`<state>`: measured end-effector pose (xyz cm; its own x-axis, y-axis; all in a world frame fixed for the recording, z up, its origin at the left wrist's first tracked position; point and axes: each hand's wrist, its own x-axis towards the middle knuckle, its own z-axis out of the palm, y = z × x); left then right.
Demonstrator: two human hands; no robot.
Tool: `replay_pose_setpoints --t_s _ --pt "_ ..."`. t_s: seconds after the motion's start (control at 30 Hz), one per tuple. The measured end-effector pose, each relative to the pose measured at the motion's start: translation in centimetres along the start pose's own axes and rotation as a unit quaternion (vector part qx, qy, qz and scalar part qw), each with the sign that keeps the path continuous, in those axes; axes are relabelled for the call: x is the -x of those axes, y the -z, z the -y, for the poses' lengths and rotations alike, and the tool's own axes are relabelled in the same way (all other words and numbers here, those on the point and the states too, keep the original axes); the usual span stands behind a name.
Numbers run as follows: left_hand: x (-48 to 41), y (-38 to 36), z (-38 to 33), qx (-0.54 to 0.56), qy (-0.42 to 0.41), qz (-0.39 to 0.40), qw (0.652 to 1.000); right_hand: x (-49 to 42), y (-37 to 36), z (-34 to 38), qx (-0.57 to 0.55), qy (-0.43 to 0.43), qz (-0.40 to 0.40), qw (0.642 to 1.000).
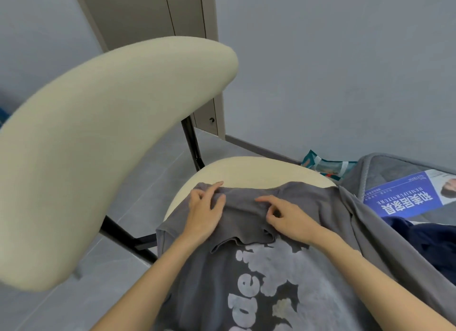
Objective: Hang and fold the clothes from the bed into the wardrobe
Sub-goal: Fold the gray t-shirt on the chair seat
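Note:
A grey T-shirt [246, 276] with a pale printed design lies spread over the cream chair seat [246, 169], its far edge folded over. My left hand [206, 209] rests on the shirt's far left corner and pinches the folded fabric between thumb and fingers. My right hand [287, 213] lies on the fold a little to the right, index finger stretched out and the other fingers curled into the cloth. The wardrobe is not in view.
The chair's cream backrest [103, 145] curves across the left. A grey mattress [385, 167] with a blue printed label [404, 197] lies at the right, dark navy clothing [434, 246] on it. A teal packet [325, 165] lies on the floor by the wall.

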<state>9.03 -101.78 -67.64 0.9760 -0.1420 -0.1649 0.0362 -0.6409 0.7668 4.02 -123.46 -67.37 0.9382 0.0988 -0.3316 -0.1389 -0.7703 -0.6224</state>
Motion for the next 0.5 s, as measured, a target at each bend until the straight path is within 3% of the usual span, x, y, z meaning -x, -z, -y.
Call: replay_pose_setpoints --t_s 0.03,0.1,0.2,0.33,0.43,0.5 --pt "0.0 -0.3 -0.5 -0.032 -0.014 0.033 0.999 0.1 -0.6 0.2 0.039 -0.017 0.019 0.999" --pt "0.1 -1.0 -0.8 -0.103 -0.001 0.068 0.992 0.2 -1.6 0.0 0.081 -0.059 -0.029 0.995" --pt "0.6 -1.4 0.1 -0.126 0.052 0.063 0.989 0.6 -2.1 -0.2 0.033 -0.101 -0.111 0.988" --pt "1.8 -1.1 0.7 -0.131 0.065 0.044 0.988 1.1 -0.9 0.2 -0.026 -0.136 -0.115 0.984" --pt "2.0 -0.3 0.9 -0.15 0.064 0.103 0.981 1.8 0.1 -0.1 -0.058 -0.171 -0.113 0.977" --pt "1.9 0.4 0.9 -0.149 0.086 0.152 0.973 2.3 0.2 -0.2 -0.012 -0.176 -0.11 0.978"
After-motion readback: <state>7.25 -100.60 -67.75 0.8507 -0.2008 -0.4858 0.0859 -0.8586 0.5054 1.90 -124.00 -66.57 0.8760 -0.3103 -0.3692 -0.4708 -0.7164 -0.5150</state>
